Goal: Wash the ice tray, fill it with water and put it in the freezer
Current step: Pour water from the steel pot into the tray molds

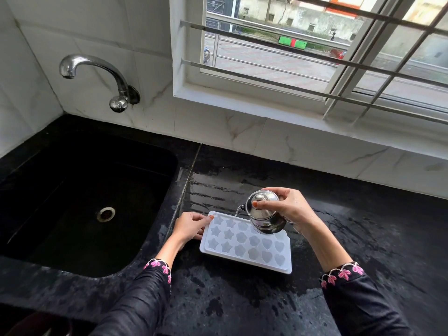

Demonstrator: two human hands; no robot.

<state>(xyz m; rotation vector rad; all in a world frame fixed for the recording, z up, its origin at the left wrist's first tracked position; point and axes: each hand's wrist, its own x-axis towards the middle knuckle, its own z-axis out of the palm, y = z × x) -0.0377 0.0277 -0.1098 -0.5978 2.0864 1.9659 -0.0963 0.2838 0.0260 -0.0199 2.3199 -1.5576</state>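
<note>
Counter (378, 241): black stone, wet in streaks. I saw a broad bare stretch to the right of the work and a narrower one toward the person, with the tiled wall closing off the far edge.
Sink (72, 190): a black basin sunk into the counter on the left, its curved right rim close to the left hand.
Window (303, 57): above the far wall, barred, well clear of the hands.
Tap (97, 73): chrome, mounted on the wall with its spout curving over the sink, well apart from the tray.
Ice tray (287, 248): white and flat on the counter just right of the sink. Its long axis ran left to right, with the right end swung a little nearer the person. The cavities faced up, stars toward the left and hearts toward the right.
Kettle (264, 214): small and steel, held over the tray's far right part and tipped with its spout to the left.
Right hand (291, 209): fingers wrapped round the kettle, thumb pressed on its lid.
Left hand (191, 226): at the tray's left short end — forefinger and thumb pinched the far-left corner, and the other fingers curled against the edge.
Water (236, 213): a thin stream ran from the spout into the far row.
</note>
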